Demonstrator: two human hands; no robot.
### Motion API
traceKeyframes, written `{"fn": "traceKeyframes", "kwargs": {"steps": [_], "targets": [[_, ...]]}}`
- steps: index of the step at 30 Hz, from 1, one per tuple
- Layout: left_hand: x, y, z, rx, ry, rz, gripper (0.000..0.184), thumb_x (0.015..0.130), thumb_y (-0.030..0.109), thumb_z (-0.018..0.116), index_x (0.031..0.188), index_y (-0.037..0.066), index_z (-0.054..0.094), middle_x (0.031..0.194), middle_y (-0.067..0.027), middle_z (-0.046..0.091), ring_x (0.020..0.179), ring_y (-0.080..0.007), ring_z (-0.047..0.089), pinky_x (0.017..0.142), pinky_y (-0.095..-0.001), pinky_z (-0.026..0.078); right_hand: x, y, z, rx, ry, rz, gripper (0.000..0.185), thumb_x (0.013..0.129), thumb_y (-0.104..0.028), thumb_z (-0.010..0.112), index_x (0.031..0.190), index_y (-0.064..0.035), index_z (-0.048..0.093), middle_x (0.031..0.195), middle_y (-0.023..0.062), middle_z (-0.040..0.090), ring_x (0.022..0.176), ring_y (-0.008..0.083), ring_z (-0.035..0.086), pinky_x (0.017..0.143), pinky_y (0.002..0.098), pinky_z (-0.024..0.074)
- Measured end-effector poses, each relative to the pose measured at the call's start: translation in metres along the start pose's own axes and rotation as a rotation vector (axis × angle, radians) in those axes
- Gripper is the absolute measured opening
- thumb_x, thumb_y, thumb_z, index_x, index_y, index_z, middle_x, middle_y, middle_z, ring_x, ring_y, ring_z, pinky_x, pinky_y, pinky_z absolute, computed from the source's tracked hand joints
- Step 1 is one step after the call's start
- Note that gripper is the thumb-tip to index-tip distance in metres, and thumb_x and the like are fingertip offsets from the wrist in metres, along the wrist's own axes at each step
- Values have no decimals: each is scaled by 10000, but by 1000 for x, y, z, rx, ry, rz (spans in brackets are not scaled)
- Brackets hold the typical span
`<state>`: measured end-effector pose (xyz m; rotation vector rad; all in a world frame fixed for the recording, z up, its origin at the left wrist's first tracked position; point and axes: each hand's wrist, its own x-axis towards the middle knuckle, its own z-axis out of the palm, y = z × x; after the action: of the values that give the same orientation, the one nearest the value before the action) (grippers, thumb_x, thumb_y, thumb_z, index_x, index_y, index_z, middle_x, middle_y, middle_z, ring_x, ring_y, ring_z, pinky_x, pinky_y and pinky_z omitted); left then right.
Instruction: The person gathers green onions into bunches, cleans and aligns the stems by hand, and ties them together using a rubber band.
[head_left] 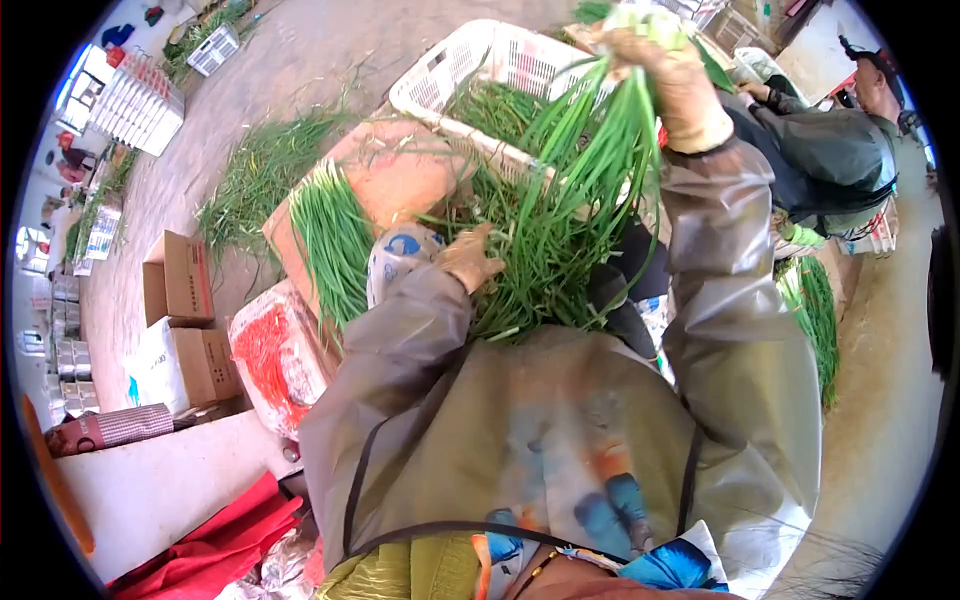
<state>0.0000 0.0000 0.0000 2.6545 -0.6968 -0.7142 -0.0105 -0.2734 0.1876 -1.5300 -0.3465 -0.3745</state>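
My right hand [675, 85], in a tan glove, is raised at the upper right and closed round the pale ends of a bunch of green stalks [610, 135], whose long leaves hang down. My left hand [470, 258], also gloved, rests low beside a heap of loose green stalks [540, 265] in front of my apron; its fingers show in part, spread, with nothing clear between them. Left of it, a neat bundle of green stalks [330, 235] lies on a reddish board [400, 170]. A white and blue patterned thing [400, 250] touches my left wrist.
A white plastic crate [455, 65] holding greens stands ahead. At the left are red ties [265, 355] on a block and cardboard boxes [185, 290]. Cut leaves [260, 175] litter the floor. Another person [835, 160] sits at the right, near more greens [812, 320].
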Motion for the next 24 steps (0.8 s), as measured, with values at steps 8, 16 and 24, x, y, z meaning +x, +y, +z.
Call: {"fn": "traceKeyframes", "kwargs": {"steps": [8,16,24], "targets": [[-71,-22,-45,-515,-85,53,427,746,207,631,1153,106,554,1012,-69,574,811,-140,564,638,-283,473,-2,-39,-2,-69,2,-103,165,830,-109,576,913,26,621,805,72,630,658,99,538,634,232,452],[-100,40,-72,-1087,283,656,224,882,86,506,1079,3,572,931,-43,582,756,-82,523,662,-210,438,-1,-22,24,-42,-111,-114,261,807,-183,625,937,42,616,916,92,635,708,120,551,662,247,457],[-18,67,-30,166,854,494,94,791,146,494,850,120,563,647,-91,575,592,-253,588,499,-369,454,-24,-25,54,-53,-37,33,239,802,-180,616,936,18,622,798,50,612,665,111,544,629,230,438]]}}
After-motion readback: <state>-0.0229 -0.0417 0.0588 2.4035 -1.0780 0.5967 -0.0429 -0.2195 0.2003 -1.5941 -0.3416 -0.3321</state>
